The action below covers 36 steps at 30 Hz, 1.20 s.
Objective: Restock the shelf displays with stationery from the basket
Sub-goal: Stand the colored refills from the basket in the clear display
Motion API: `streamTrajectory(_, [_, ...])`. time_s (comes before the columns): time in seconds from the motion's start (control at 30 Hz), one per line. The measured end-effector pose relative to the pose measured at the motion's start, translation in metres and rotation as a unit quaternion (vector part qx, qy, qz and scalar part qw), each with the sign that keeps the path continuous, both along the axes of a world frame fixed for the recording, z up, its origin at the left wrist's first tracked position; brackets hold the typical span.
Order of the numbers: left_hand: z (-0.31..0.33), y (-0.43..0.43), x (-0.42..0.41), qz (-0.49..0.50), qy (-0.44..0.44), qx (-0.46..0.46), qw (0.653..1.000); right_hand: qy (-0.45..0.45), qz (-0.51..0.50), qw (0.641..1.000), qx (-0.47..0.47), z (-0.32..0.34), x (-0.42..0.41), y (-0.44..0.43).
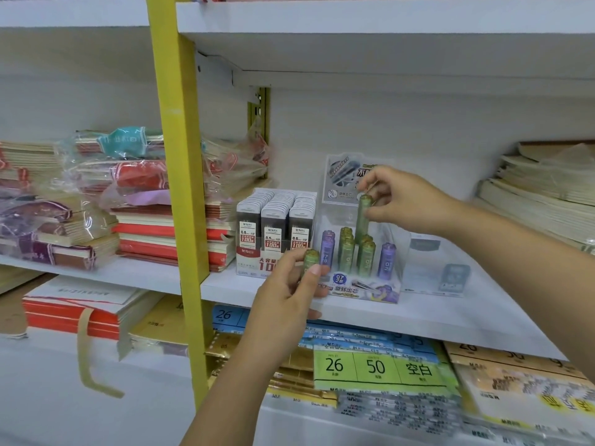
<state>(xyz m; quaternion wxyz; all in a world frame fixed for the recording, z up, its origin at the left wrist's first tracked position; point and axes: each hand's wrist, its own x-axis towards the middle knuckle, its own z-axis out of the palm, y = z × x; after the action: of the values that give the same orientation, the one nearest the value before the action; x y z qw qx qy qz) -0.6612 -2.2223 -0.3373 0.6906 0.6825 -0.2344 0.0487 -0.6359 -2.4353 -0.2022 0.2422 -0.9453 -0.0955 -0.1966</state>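
Observation:
A clear display box (391,289) of pencil-lead tubes stands on the middle white shelf (450,317). Several green tubes (347,252) and purple tubes (386,260) stand upright inside it. My right hand (402,201) pinches the top of a green tube (362,220), held upright just above the green ones in the box. My left hand (289,288) grips another green tube (310,260) in front of the box's left corner. The basket is out of view.
A box of grey 0.5 lead cases (273,233) stands left of the display box. A yellow upright post (180,188) divides the shelves. Wrapped notebook stacks (128,201) lie to the left, paper stacks (541,194) to the right, loose-leaf packs (380,368) below.

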Motion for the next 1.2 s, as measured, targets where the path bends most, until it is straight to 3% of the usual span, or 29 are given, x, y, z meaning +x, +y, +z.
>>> streamTrajectory(0.2, [-0.003, 0.000, 0.003, -0.007, -0.006, -0.009, 1.000, 0.066, 0.015, 0.998, -0.007, 0.001, -0.001, 0.000])
streamTrajectory(0.43, [-0.002, 0.000, 0.004, -0.005, -0.005, -0.016, 1.000, 0.049, -0.002, 0.994, -0.097, 0.004, -0.001, -0.003])
streamTrajectory(0.57, [-0.002, 0.000, 0.004, -0.006, 0.001, -0.016, 1.000, 0.060, 0.007, 0.995, -0.084, -0.001, 0.001, -0.006])
streamTrajectory(1.0, [0.008, 0.009, -0.007, -0.058, 0.069, -0.027, 0.996, 0.097, -0.006, 0.980, -0.172, -0.001, -0.002, -0.007])
streamTrajectory(1.07, [0.011, 0.009, -0.010, -0.063, 0.069, -0.032, 0.995, 0.019, -0.030, 0.987, -0.160, -0.003, -0.014, -0.006])
streamTrajectory(1.13, [0.014, 0.009, -0.013, -0.066, 0.062, -0.031, 0.995, -0.056, -0.015, 0.996, -0.071, -0.008, -0.033, 0.001])
streamTrajectory(1.2, [0.016, 0.009, -0.016, -0.072, 0.050, -0.023, 0.996, -0.042, 0.049, 0.997, 0.033, -0.016, -0.056, 0.013])
